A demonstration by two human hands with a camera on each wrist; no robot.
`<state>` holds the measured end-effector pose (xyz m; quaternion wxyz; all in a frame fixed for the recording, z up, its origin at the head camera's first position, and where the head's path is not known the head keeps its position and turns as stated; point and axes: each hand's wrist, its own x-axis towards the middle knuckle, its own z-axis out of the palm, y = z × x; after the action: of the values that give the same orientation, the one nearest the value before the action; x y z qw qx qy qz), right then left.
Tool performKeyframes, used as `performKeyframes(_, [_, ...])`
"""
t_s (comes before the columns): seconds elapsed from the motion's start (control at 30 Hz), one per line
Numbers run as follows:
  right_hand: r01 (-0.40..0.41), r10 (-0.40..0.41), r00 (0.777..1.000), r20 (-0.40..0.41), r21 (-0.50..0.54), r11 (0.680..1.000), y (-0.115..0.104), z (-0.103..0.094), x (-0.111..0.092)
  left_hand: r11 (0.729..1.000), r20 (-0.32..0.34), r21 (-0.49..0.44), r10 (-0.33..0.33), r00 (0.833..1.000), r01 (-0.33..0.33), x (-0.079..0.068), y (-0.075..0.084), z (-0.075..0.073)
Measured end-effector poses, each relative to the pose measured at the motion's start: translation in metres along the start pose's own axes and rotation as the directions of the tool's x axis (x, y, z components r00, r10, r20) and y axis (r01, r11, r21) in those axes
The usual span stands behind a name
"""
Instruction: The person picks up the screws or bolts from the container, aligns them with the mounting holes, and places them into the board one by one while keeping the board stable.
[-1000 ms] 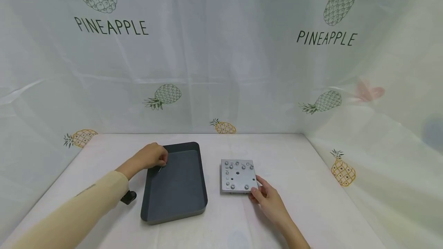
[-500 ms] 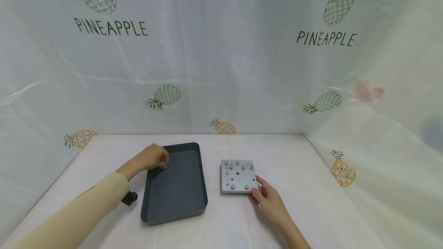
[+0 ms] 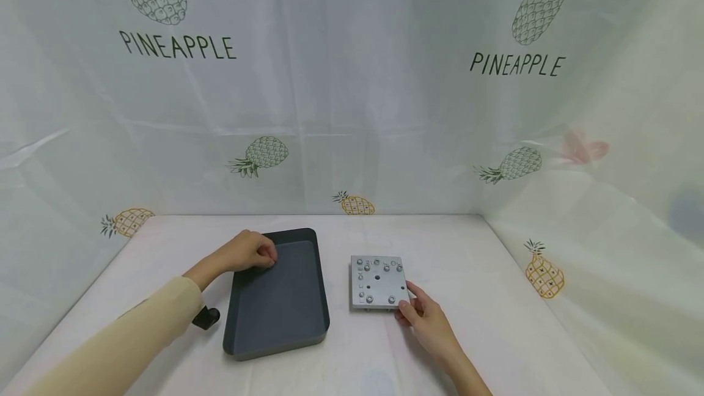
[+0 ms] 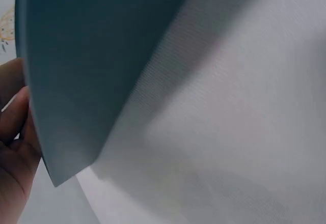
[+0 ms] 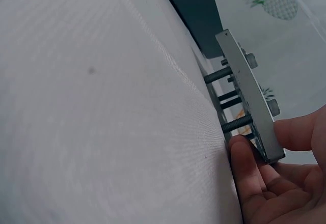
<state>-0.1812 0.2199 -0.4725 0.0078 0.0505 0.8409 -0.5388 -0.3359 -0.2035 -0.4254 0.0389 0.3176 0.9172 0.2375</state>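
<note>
At the far left part of a dark grey tray [image 3: 280,316], my left hand [image 3: 247,250] reaches over the rim with its fingers curled down inside. In the left wrist view the tray's side wall [image 4: 76,96] covers most of that hand [image 4: 15,142]. I cannot tell what its fingertips hold. My right hand [image 3: 429,322] grips the near right corner of a square silver metal plate [image 3: 379,289], thumb on the top edge and fingers beneath. Several socket-head screws and holes mark its top. In the right wrist view, threaded screw shanks [image 5: 237,123] stick out below the plate [image 5: 249,91].
A small black object [image 3: 206,318] lies left of the tray, partly behind the left sleeve [image 3: 132,335]. White cloth covers the table [image 3: 473,255]. A pineapple-print curtain [image 3: 385,109] hangs at the back and sides.
The left hand has shifted slightly right over the tray. A thin shiny piece seen by its fingertips one second ago no longer shows. The right hand and plate keep their place.
</note>
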Motion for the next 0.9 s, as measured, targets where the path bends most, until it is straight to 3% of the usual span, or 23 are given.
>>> performKeyframes(0.17, [0.005, -0.005, 1.000, -0.005, 0.006, 1.000, 0.000, 0.000, 0.000, 0.998, -0.016, -0.065, 0.019, 1.000, -0.020, 0.005, 0.005, -0.002])
performKeyframes(0.33, [0.006, -0.006, 1.000, -0.003, 0.012, 1.000, 0.000, 0.000, 0.000, 0.992, -0.021, -0.124, 0.007, 1.000, -0.010, 0.009, 0.020, -0.002])
performKeyframes(0.53, [0.003, -0.003, 1.000, -0.004, 0.002, 1.000, 0.000, 0.000, -0.001, 0.972, -0.014, -0.236, -0.019, 1.000, 0.015, 0.015, 0.043, 0.000])
performKeyframes(0.9, [0.011, -0.011, 1.000, -0.003, -0.003, 1.000, 0.000, 0.002, 0.000, 0.920, -0.004, -0.391, 0.010, 1.000, -0.011, 0.037, 0.094, 0.018])
